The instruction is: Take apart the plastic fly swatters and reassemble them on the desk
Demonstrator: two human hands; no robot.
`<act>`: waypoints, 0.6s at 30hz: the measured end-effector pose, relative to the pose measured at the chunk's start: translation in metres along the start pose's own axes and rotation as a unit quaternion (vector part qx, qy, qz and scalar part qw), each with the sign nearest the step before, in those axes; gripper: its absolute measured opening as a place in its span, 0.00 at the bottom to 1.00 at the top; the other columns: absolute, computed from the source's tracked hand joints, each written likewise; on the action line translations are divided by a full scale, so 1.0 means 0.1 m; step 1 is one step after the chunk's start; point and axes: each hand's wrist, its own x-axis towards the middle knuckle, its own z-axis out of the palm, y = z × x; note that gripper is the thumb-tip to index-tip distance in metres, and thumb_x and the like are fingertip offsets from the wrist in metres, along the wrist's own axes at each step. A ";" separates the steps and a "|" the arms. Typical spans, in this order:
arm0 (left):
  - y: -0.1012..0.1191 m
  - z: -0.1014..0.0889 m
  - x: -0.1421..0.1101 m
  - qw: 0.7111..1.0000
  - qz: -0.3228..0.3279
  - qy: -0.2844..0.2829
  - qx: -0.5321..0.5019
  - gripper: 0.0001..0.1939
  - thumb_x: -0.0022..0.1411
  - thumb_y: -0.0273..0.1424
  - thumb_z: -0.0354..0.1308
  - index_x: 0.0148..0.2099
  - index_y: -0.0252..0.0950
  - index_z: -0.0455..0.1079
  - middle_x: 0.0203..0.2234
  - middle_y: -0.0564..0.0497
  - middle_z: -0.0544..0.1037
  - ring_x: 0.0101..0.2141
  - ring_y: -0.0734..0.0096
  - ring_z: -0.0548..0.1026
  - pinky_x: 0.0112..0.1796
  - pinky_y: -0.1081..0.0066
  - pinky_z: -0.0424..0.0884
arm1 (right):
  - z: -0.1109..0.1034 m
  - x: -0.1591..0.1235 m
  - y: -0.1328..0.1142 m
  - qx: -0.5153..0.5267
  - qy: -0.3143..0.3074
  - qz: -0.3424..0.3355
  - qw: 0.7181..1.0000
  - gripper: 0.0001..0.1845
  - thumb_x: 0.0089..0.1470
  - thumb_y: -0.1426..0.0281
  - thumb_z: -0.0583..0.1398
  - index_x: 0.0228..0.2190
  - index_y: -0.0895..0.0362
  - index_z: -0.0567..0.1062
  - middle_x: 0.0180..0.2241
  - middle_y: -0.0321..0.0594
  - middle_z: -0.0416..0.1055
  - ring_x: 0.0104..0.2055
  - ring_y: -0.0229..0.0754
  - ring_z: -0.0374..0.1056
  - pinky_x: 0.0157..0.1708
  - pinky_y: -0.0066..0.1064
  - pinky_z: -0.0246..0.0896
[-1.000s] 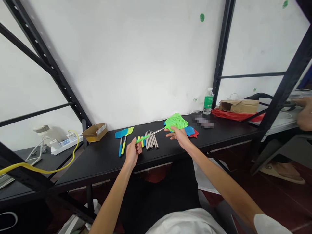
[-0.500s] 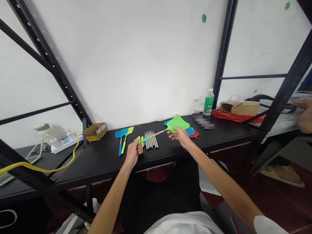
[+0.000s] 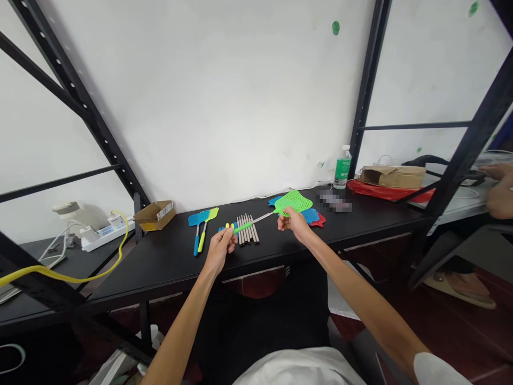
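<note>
A bright green fly swatter (image 3: 294,202) spans both hands above the black table. My left hand (image 3: 220,249) is closed on the end of its green handle. My right hand (image 3: 295,224) is closed on the lower edge of its mesh head, by the neck. Beneath the handle lie a row of metal rods (image 3: 249,231) and several coloured handles (image 3: 227,226), partly hidden. Left of them rest a blue fly swatter (image 3: 196,243) and a yellow-green fly swatter (image 3: 202,240). Loose blue swatter heads (image 3: 310,216) and a red swatter head (image 3: 320,220) lie behind my right hand.
An open cardboard box (image 3: 155,216) stands at the table's left end. A water bottle (image 3: 342,168) and a torn carton (image 3: 393,176) on red plastic sit at the right. Black shelf posts (image 3: 366,80) flank the table. Another person's hand (image 3: 500,198) shows at far right.
My left hand has shifted slightly along the handle toward its end, with fingers now pinching there. My right hand's fingers have curled in more around the swatter's head.
</note>
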 end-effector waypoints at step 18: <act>-0.02 0.02 0.01 1.000 0.015 0.013 0.023 0.19 0.59 0.46 0.63 0.30 0.33 0.70 0.26 0.51 0.73 0.18 0.83 0.58 0.19 0.76 0.54 | -0.01 0.02 -0.04 -0.025 -0.005 0.018 1.000 0.18 0.58 0.60 0.55 0.21 0.57 0.69 0.17 0.38 0.69 0.18 0.36 0.66 0.20 0.25 0.60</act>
